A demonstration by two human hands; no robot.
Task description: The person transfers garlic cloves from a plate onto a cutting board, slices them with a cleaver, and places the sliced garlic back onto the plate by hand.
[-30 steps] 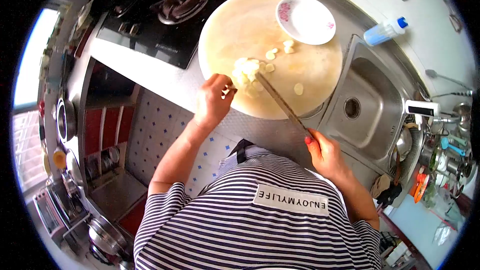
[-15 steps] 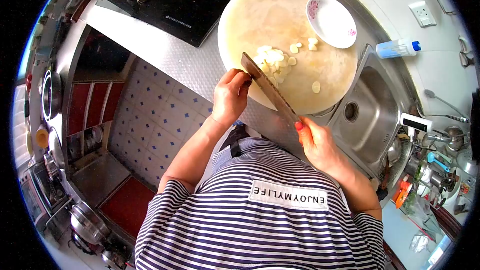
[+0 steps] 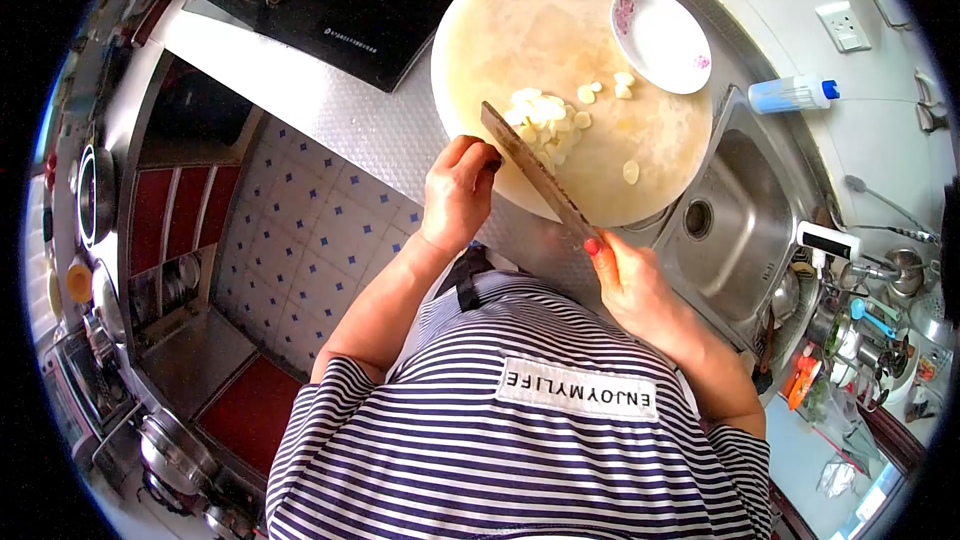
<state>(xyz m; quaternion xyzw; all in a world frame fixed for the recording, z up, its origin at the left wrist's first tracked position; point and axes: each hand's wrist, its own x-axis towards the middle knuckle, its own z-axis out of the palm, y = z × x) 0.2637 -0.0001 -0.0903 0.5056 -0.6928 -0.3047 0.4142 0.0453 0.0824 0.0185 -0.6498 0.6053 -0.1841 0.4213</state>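
Observation:
My right hand (image 3: pixel 634 285) is wrapped around the handle of a kitchen knife (image 3: pixel 543 178), whose long dark blade slants up and left over the near edge of the round cutting board (image 3: pixel 510 20). Close to the blade's left side, my left hand (image 3: pixel 460 195) is closed with its fingers curled in; whatever is in them is hidden. Just beyond the blade lies a heap of pale garlic slices (image 3: pixel 548 120). A few small pieces sit apart from it, and one lone slice (image 3: pixel 631 172) rests farther right. A white dish (image 3: pixel 662 45) with pink flowers stands on the board's far right.
A black gas stove (image 3: pixel 330 10) is at the far left of the counter (image 3: pixel 300 80). To the right are a steel sink (image 3: pixel 740 230), a clear container with a blue cap (image 3: pixel 793 95), and a crowded rack of utensils. A wall socket (image 3: pixel 843 27) is behind.
The view has shifted very slightly. Both hands, the knife and the garlic slices keep nearly the same positions relative to each other.

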